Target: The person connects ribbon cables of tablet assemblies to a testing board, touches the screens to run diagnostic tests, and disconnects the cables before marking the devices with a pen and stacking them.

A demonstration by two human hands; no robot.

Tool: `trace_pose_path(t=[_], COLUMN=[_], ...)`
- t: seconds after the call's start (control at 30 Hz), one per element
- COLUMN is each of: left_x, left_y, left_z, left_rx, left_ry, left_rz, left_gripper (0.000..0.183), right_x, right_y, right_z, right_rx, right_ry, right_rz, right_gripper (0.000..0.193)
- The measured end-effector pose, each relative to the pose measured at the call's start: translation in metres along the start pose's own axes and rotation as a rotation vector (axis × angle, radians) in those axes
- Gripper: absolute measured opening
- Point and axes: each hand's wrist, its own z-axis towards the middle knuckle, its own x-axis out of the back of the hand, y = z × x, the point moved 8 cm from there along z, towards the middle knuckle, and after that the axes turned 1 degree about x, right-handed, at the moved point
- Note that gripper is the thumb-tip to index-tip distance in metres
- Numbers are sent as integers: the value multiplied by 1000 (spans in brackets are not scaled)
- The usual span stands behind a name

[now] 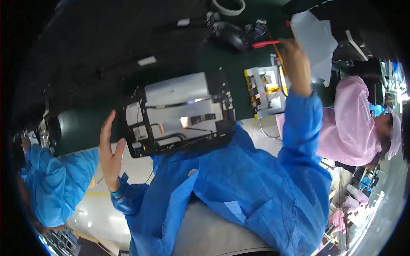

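An opened tablet-like device (183, 115) with a black frame, silver plates, dark cables and small boards lies at the table's front edge, against my blue smock. My left hand (112, 153) is beside its left edge, fingers and thumb apart, holding nothing. Out to the far right, my right hand (295, 64) is blurred, its fingers curled at the end of a slim red tool (265, 44) that points left. Below this hand is a second flat part (267, 91) with yellow edges, silver areas and orange strips. Whether the two touch cannot be made out.
A roll of tape (229, 7) and a black rounded object (230, 35) are at the back. Pale sheets (314, 40) lie right of my right hand. A white strip (147, 61) is behind the device. People in pink (348, 123) and blue (60, 183) sit on either side.
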Motion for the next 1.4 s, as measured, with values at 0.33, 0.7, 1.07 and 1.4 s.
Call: trace_pose_path(t=[0.33, 0.7, 1.07, 1.4], left_x=[-20, -47, -50, -50], left_y=[26, 0, -4, -1], left_z=[-28, -34, -35, -35], left_rx=[-85, 69, 70, 65], left_ry=[129, -12, 35, 15], left_rz=[128, 146, 167, 329], left_gripper=[75, 128, 124, 122], right_x=[-65, 47, 27, 25], right_y=[95, -123, -166, -166], right_z=[16, -110, -128, -129], right_rx=[37, -256, -263, -293], right_ry=[-88, -38, -63, -103], right_rz=[26, 1227, 922, 1006], right_gripper=[26, 9, 21, 19])
